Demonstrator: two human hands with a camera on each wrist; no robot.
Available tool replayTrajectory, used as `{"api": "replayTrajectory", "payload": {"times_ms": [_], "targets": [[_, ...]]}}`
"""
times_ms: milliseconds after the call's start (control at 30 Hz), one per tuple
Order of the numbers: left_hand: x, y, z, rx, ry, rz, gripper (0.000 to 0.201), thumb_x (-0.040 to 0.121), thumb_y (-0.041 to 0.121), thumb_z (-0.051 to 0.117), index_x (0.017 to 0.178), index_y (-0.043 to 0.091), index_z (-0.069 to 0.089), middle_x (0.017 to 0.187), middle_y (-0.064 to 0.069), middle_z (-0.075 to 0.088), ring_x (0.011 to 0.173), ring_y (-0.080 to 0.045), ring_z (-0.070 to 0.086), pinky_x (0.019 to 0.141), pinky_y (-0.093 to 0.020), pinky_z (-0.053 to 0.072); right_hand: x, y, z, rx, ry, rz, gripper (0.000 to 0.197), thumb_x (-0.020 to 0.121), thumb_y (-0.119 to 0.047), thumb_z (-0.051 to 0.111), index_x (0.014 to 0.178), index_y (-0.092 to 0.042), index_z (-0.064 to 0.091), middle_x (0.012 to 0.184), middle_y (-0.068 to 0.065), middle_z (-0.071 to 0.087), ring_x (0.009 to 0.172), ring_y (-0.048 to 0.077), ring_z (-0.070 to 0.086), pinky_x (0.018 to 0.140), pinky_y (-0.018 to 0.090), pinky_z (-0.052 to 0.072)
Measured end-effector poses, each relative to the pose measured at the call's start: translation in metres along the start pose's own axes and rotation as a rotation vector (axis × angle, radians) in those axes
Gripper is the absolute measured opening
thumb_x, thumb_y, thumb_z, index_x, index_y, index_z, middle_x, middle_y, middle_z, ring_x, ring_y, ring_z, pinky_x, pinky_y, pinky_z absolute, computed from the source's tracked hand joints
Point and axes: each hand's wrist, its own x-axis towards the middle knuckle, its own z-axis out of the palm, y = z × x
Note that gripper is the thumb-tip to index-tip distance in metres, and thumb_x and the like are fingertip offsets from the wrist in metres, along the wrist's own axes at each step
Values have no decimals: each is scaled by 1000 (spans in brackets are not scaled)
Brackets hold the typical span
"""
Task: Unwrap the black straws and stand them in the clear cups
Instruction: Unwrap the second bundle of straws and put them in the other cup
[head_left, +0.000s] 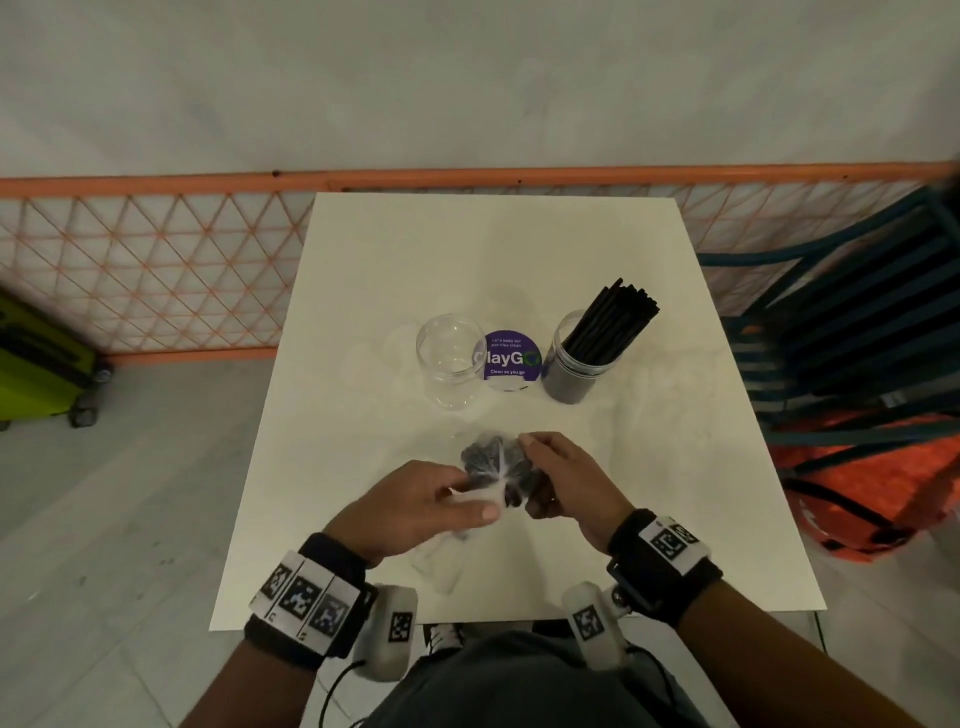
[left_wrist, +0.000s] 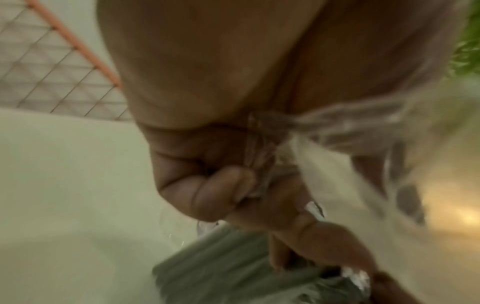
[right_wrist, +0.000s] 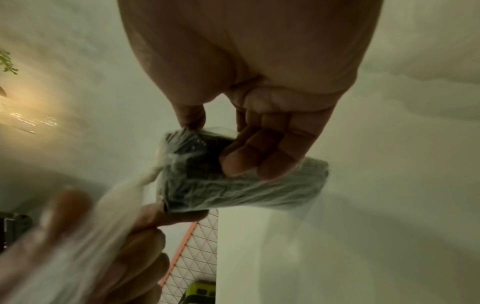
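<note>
Nearest the head camera, the left hand (head_left: 415, 506) pinches the loose clear wrapper (head_left: 475, 496) between thumb and curled fingers, drawing it taut toward the person. Just beside it, the right hand (head_left: 563, 483) has its fingers and thumb curled round the bundle of black straws (head_left: 491, 460), which is partly sheathed in plastic and held above the white table (head_left: 519, 249); how much film remains is hard to judge through the blur. Farther back stand an empty clear cup (head_left: 449, 364), a round purple sign (head_left: 511, 358) and a second clear cup (head_left: 576, 366) already holding upright black straws (head_left: 615, 325). Beyond runs an orange mesh fence (head_left: 150, 260).
</note>
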Motion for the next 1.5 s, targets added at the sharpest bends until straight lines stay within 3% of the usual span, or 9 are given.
{"api": "replayTrajectory", "payload": {"times_ms": [133,333,433,567,767,867,1100,1267,1500], "targets": [[-1,20,-7,283,237,156,25,88,40,71,73,22,62,58,11,53,54,-5,46,57,-26,36,-5,-10,-9,-69,-3,-99,42,91,-56,50,118,-24,56,88,3,64,64,15,58,70,34,53],[-6,58,-16,549,303,317,8,94,41,60,98,34,63,80,13,67,68,-7,59,62,-31,47,-8,-9,-2,-609,-41,-386,95,59,-67,78,138,-40,34,122,-16,48,87,7,62,76,25,54],[-5,68,-19,671,319,302,9,92,44,60,97,37,59,68,14,57,56,-4,51,57,-29,39,-1,-7,4,-656,43,-463,79,68,-58,78,134,-35,41,121,-13,50,84,5,60,78,28,54],[-15,77,-27,604,368,294,19,83,48,61,100,37,61,79,14,67,67,-8,61,62,-34,51,1,-6,2,-643,27,-486,66,76,-53,72,134,-36,43,118,-14,52,84,6,62,78,31,56],[-32,87,-40,558,425,331,30,84,18,72,104,40,68,96,19,72,88,-6,67,76,-35,55,2,-4,-23,-473,178,-492,49,90,-17,65,134,-31,49,125,-9,58,99,3,61,80,21,53],[-34,93,-41,530,411,385,41,85,12,70,111,41,61,93,17,67,84,-5,64,69,-28,50,-1,-5,-25,-426,138,-488,47,90,-8,60,131,-31,52,122,-11,59,101,6,60,85,29,55],[-28,112,-35,572,418,426,45,88,9,63,119,39,52,100,17,72,67,4,59,62,-28,46,-3,-4,-11,-494,-32,-548,71,78,-22,59,145,-29,36,142,-10,46,124,5,46,95,3,33],[-26,117,-33,622,419,422,47,87,9,59,119,42,49,104,16,72,87,-15,69,72,-41,56,1,-1,-7,-536,-44,-570,70,79,-33,55,146,-27,34,143,-6,46,126,11,47,97,13,33],[-24,113,-37,500,415,456,41,87,16,61,121,37,52,102,15,71,88,-14,68,75,-42,55,0,-1,-4,-511,-119,-496,74,81,-22,72,140,-40,31,139,-15,45,123,5,49,90,5,34]]}}
